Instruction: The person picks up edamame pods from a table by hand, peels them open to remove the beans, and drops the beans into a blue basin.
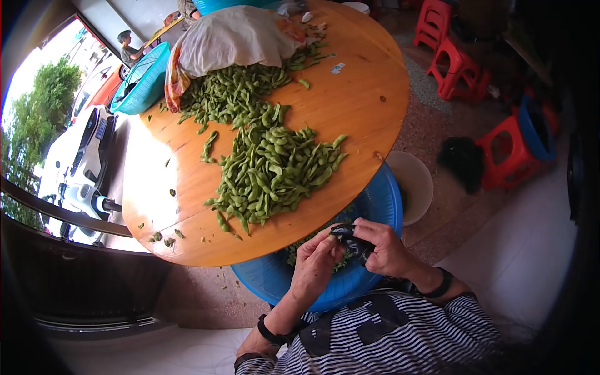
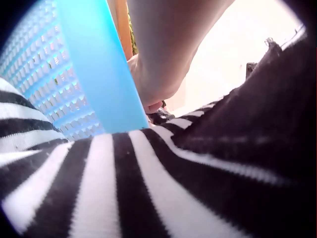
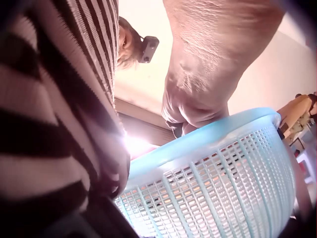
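Over the blue basket (image 1: 390,203) both hands meet. My right hand (image 1: 382,249) grips a glossy black hand tool (image 1: 359,245), its fingers wrapped round it. Beside the tool's tip, my left hand (image 1: 314,265) has thumb and fingertips pinched together at a small pale-green piece, mostly hidden. Small green pieces (image 1: 294,253) lie in the basket below. On the wooden table (image 1: 356,81) in front, green soybean pods (image 1: 269,172) are heaped. The left wrist view shows the striped shirt (image 2: 99,183) and the basket's side; in the right wrist view the basket's rim hides the fingers.
A white cloth (image 1: 231,40) covers the far part of the pods. At the table's left edge is a turquoise basket (image 1: 140,84). A pale bucket (image 1: 415,187) stands right of the blue basket, with red stools (image 1: 456,65) farther off. Another person (image 1: 130,50) is beyond the table.
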Action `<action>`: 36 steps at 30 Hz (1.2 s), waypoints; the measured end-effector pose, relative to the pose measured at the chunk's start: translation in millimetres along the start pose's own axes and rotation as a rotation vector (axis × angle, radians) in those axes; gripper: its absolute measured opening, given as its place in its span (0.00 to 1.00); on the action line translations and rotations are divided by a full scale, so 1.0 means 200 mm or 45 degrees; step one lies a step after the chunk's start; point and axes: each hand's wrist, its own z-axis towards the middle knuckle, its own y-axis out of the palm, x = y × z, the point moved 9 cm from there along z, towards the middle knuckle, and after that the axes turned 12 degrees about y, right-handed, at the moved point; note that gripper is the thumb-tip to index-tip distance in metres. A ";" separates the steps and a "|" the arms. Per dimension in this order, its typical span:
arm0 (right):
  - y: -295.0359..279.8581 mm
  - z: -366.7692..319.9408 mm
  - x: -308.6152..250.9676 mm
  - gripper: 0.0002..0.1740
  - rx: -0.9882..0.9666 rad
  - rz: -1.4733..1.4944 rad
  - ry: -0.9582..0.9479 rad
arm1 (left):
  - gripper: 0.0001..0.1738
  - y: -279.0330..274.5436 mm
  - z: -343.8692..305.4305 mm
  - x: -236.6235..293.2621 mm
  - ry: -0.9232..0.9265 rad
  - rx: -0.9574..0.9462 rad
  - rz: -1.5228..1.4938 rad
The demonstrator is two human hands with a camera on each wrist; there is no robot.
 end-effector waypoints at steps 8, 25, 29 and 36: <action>0.04 0.02 0.15 0.27 -0.231 0.302 0.159 | 0.18 0.00 0.00 -0.01 -0.082 -0.076 0.028; -0.79 -0.19 0.30 0.19 0.701 -0.871 0.476 | 0.07 -0.33 -0.11 0.74 0.613 0.121 1.447; -0.81 -0.21 0.28 0.20 0.805 -0.913 0.481 | 0.06 -0.46 -0.05 1.03 0.916 0.464 1.875; -0.71 -0.13 0.18 0.17 0.740 -0.774 0.346 | 0.07 -0.61 0.06 1.08 0.886 0.489 2.227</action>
